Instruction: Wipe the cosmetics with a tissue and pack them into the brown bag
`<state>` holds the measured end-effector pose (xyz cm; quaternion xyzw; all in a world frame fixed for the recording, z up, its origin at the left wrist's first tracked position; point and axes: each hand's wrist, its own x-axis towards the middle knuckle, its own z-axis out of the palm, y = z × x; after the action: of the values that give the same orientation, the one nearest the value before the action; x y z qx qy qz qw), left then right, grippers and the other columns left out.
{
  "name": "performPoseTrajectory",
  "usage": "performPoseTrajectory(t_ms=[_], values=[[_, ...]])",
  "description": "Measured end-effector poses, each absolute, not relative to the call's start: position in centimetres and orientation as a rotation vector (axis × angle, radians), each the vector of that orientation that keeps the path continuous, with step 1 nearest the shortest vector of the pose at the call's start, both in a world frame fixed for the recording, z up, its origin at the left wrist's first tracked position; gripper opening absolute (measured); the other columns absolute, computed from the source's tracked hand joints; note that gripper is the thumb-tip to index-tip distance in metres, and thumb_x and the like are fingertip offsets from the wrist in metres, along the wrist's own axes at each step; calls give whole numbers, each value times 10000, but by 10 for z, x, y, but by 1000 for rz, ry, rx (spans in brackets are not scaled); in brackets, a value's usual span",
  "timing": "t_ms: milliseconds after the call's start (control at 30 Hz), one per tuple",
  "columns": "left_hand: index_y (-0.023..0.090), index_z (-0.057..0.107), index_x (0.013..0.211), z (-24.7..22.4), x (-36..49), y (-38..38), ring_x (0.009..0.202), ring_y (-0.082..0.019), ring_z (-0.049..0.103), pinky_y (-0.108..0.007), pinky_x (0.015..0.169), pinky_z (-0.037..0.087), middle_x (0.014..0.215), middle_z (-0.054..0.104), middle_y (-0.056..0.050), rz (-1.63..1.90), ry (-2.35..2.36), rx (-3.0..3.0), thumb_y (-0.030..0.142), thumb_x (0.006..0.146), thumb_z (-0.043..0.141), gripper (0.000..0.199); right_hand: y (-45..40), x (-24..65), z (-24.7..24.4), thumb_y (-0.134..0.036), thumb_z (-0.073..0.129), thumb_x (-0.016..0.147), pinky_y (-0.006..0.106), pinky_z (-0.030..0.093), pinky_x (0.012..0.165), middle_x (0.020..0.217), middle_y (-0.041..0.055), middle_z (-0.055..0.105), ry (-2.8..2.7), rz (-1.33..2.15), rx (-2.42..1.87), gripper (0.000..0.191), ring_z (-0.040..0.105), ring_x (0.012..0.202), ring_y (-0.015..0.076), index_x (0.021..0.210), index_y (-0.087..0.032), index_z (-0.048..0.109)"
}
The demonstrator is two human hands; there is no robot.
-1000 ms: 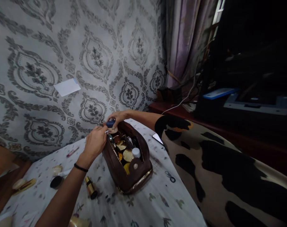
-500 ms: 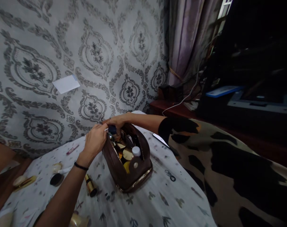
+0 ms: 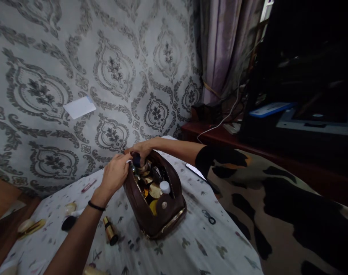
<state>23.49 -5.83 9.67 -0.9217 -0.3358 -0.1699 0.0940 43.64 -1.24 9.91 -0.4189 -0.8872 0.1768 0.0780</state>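
A brown makeup bag (image 3: 153, 225) stands unzipped on the patterned sheet, filled with several cosmetics. Among them are a white-capped container (image 3: 165, 187), a gold round lid (image 3: 155, 191) and something yellow (image 3: 153, 207). My left hand (image 3: 116, 172) is closed on the bag's far left rim, fingertips pinched near a small white bit. My right hand (image 3: 144, 149) reaches over the bag's far end, its fingers curled down into the opening around a small dark blue object (image 3: 136, 159). The lower part of that object is hidden.
On the sheet lie a gold-and-black tube (image 3: 110, 231), a black round cap (image 3: 68, 223), a pink slim tube (image 3: 88, 185) and a gold hair clip (image 3: 33, 228). A phone (image 3: 195, 171) is right of the bag. The patterned wall (image 3: 113, 99) rises behind; a white cable (image 3: 220, 123) crosses the red-brown furniture.
My right hand and the dark blue object have shifted slightly, lower into the bag's opening. My left hand keeps its hold on the rim. The view has tilted a little.
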Motion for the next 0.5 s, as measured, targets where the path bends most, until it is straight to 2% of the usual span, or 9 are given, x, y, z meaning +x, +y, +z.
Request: performPoseTrajectory(t_ms=[100, 200, 333, 500], values=[[228, 626, 1215, 95, 231, -52, 1098, -231, 625, -355, 953, 482, 1132, 717, -63, -619, -1013, -2811, 112, 873, 390, 431, -11, 442, 101, -206, 851, 564, 217, 442, 792, 1011, 5, 723, -2635, 533, -1276, 667, 629, 958, 182, 1186, -122, 624], [197, 594, 1264, 92, 228, -42, 1153, -216, 627, -368, 1030, 465, 1210, 703, -62, -748, -1011, -2857, 106, 859, 374, 470, -9, 450, 101, -230, 846, 582, 228, 445, 777, 922, -14, 732, -2633, 535, -1309, 555, 641, 895, 179, 1100, -120, 684], [130, 572, 1338, 91, 227, -30, 1252, -226, 583, -393, 1106, 422, 1330, 651, -102, -678, -980, -2900, 101, 836, 372, 542, -10, 453, 98, -224, 836, 601, 233, 438, 729, 810, -18, 726, -2645, 516, -1363, 425, 632, 791, 163, 993, -99, 729], [207, 649, 1276, 94, 229, -27, 1241, -210, 594, -406, 1103, 435, 1291, 685, -49, -571, -916, -2918, 67, 797, 375, 569, -12, 446, 94, -164, 830, 592, 231, 425, 737, 887, 6, 742, -2641, 455, -1380, 462, 623, 816, 158, 1039, -99, 732]])
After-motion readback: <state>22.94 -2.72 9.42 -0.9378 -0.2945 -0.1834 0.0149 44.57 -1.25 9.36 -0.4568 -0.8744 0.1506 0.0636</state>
